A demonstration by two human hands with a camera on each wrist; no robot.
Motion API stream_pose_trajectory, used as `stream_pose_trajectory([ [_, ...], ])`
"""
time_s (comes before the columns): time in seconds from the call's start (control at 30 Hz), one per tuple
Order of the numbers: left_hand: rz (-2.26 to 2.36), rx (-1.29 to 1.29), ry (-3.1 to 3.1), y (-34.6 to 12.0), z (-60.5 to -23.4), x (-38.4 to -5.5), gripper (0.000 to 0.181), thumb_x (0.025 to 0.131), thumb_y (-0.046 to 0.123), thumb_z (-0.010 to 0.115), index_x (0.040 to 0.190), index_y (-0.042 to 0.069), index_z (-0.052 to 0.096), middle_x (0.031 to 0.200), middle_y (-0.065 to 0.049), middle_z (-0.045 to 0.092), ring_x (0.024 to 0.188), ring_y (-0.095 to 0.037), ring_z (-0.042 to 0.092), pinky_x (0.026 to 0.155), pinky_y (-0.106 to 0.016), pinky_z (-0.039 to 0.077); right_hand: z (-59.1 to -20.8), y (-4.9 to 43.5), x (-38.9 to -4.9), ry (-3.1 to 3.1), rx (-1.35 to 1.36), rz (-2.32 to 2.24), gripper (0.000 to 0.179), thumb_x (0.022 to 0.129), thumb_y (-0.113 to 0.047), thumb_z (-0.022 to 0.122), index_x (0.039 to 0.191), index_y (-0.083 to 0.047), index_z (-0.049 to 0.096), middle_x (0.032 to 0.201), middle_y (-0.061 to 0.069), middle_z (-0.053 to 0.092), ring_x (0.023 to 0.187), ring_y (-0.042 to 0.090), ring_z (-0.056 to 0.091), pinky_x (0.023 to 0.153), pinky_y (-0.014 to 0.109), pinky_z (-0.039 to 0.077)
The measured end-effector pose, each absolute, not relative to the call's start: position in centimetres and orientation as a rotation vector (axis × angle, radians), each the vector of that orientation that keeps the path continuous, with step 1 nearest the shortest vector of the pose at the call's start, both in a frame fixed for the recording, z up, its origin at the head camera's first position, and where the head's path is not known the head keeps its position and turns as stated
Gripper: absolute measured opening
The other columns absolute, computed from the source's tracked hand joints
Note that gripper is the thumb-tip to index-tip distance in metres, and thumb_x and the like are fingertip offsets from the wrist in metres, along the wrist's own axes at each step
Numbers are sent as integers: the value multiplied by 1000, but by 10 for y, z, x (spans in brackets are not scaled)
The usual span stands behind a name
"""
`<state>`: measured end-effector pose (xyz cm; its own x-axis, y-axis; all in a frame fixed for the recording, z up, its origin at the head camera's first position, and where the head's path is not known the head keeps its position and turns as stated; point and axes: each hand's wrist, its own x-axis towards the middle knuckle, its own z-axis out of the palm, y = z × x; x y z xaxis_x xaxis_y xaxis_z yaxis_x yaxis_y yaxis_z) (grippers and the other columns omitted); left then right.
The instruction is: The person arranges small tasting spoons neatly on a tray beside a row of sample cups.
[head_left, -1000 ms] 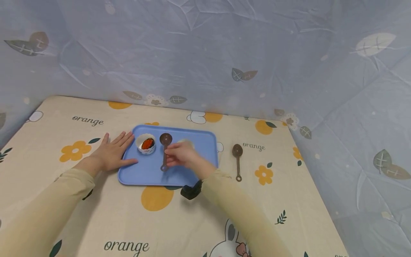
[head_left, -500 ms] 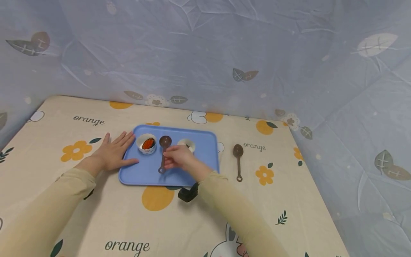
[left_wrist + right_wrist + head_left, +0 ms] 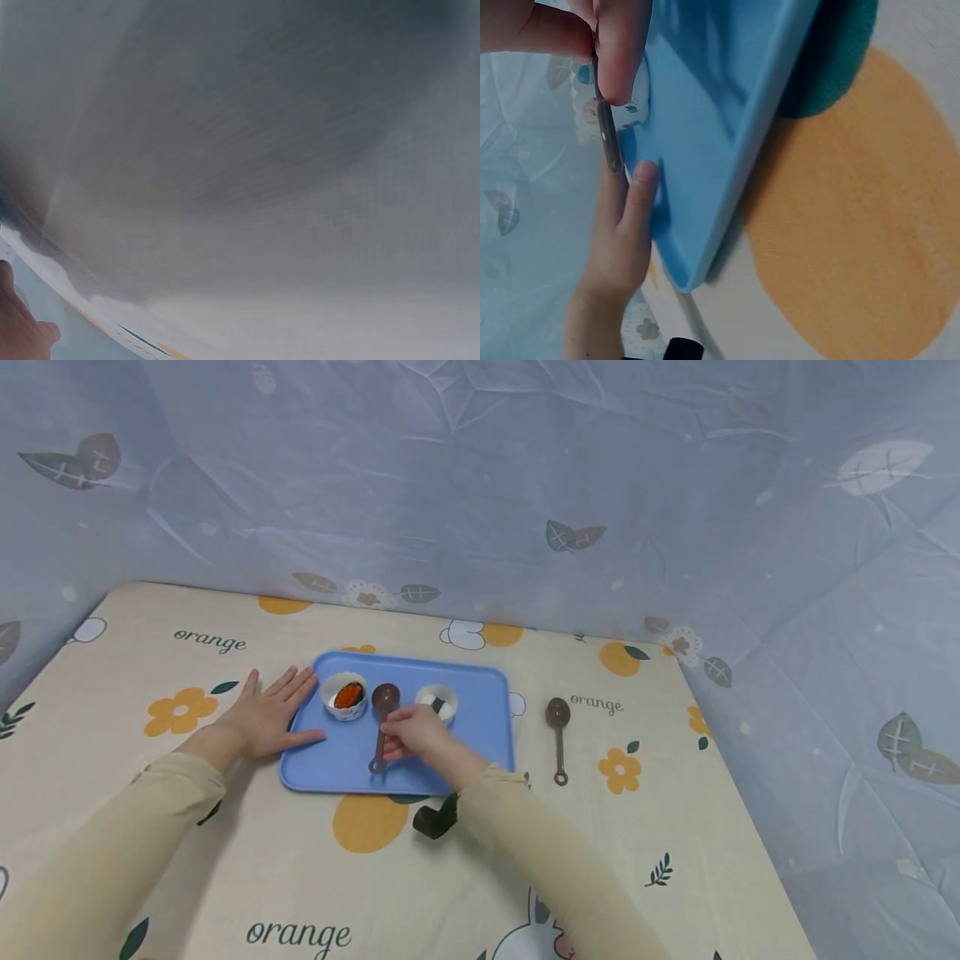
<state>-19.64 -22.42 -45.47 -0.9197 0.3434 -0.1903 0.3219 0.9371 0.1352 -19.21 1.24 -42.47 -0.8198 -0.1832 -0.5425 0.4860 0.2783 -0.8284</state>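
Note:
My right hand (image 3: 416, 732) pinches the handle of a brown spoon (image 3: 386, 698) above the blue tray (image 3: 480, 727). In the right wrist view the spoon's handle end (image 3: 607, 139) sticks out between thumb and fingers. Spread flat, my left hand (image 3: 273, 717) rests across the tray's left edge, thumb on the tray. Just right of its fingertips is a white bowl (image 3: 331, 692) holding an orange-and-black sushi piece (image 3: 349, 696). Behind the right hand, a second white bowl (image 3: 452, 705) holds a white piece with a black strip (image 3: 437, 703). The left wrist view is mostly blurred cloth.
Another brown spoon (image 3: 558, 714) lies on the patterned tablecloth (image 3: 637, 835) to the right of the tray. A black device (image 3: 435, 818) sits under the right wrist. Pale patterned cloth (image 3: 480, 485) hangs behind and to the right of the table.
My right hand has drawn the spoon slightly toward the tray's near edge. More of the right bowl and its white piece has come into view. The left hand stays in place.

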Motion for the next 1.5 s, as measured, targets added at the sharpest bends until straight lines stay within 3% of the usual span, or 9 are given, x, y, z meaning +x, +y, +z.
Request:
stream_pose_trajectory([
  [0.4, 172, 490, 2879, -223, -454, -195, 102, 81, 71, 44, 148, 1, 13, 156, -21, 10, 143, -42, 8, 107, -70, -7, -434, 5, -187, 2050, 303, -1562, 17, 89, -2, 56, 105, 3, 58, 64, 6, 56, 48, 13, 56, 53, 28, 57],
  [1.5, 172, 484, 2881, -221, -450, -194, 102, 81, 71, 44, 148, 1, 13, 156, -21, 11, 143, -43, 8, 108, -70, -6, -432, -4, -183, 2065, 310, -1525, 18, 90, -1, 55, 107, 3, 57, 64, 6, 54, 51, 13, 55, 53, 30, 57],
])
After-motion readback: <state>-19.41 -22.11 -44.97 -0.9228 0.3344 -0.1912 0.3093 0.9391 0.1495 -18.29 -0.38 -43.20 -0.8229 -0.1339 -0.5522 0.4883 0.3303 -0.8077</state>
